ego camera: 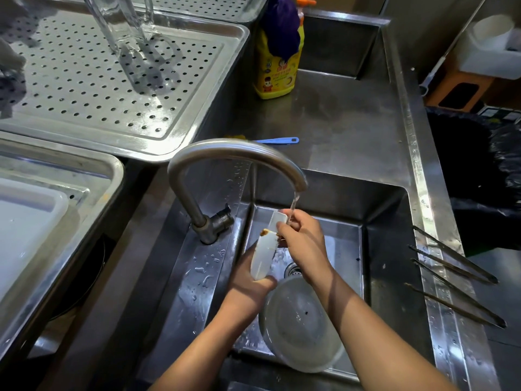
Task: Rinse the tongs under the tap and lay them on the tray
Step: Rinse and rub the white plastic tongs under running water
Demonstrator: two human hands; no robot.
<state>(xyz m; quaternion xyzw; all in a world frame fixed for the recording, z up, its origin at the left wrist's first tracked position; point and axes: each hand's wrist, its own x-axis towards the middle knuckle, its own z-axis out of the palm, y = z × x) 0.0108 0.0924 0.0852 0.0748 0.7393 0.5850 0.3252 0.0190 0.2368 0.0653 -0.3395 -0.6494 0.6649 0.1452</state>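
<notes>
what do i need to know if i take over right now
Left hand grips the lower end of the white tongs; right hand holds their upper end under the running tap.
Brown residue shows on them, so the rinse is not done.
Left: finish rinsing, then lay them on the perforated tray, upper left.
Also, metal tongs lie on the sink rim, right side.
</notes>
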